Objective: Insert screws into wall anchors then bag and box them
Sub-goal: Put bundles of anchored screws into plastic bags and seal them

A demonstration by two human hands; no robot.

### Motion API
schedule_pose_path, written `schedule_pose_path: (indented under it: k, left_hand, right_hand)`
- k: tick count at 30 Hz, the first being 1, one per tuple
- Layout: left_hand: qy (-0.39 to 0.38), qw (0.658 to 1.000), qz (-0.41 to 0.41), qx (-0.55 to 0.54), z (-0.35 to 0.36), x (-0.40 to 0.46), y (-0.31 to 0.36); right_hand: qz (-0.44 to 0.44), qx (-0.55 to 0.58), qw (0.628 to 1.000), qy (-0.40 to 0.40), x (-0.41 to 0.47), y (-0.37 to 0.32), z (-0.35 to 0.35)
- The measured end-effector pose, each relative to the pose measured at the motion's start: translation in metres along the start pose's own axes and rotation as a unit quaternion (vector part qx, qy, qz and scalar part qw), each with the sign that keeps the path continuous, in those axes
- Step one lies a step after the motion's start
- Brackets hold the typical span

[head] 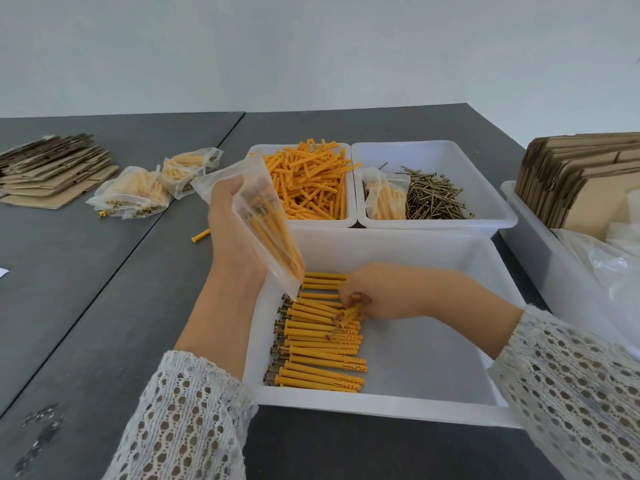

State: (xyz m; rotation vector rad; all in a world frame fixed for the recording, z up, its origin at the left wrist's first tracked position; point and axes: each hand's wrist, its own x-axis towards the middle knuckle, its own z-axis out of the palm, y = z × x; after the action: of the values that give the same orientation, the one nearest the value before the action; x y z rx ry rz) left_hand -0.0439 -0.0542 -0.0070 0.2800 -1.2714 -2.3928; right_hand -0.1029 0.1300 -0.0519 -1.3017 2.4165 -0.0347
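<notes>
My left hand (232,233) grips a clear plastic bag (263,216) that holds several yellow anchors with screws in them, above the near white bin's (398,407) left corner. Inside that bin lies a row of assembled yellow anchors (318,344), screw heads to the left. My right hand (381,292) reaches into the bin and pinches a few of these anchors (349,313) at the row's upper part.
Behind stand a bin of loose yellow anchors (304,185) and a bin of screws (433,195) with a filled bag (384,195) in it. Two filled bags (138,192) and flat cardboard (52,168) lie at left; one loose anchor (201,234). More flattened boxes (581,174) stand right.
</notes>
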Motion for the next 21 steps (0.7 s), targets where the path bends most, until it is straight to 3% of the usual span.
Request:
schedule_pose_path:
  k: [6,8,10,14,16,21]
  left_hand:
    - [0.011,1.0,-0.015,0.01,0.002,-0.001,0.0]
    - [0.01,1.0,-0.014,0.008,0.003,-0.001,0.0]
    - [0.014,1.0,-0.007,0.004,0.001,0.0,0.0]
    - [0.015,0.999,-0.042,0.015,0.001,0.0,-0.003]
    - [-0.006,0.995,-0.062,0.073,0.002,0.001,-0.006]
    - [-0.152,0.952,-0.158,0.215,0.008,-0.001,-0.015]
  right_hand:
    - [0.008,-0.027,1.0,-0.007,0.002,0.002,0.003]
    - [0.021,0.035,0.999,0.024,-0.004,0.008,-0.007]
    - [0.028,0.168,0.982,0.08,-0.014,0.017,-0.021]
    - [-0.002,0.448,0.863,0.233,-0.029,0.036,-0.039]
    - [-0.028,0.511,0.807,0.295,-0.03,0.037,-0.043]
    - [-0.069,0.574,0.716,0.391,-0.025,0.029,-0.061]
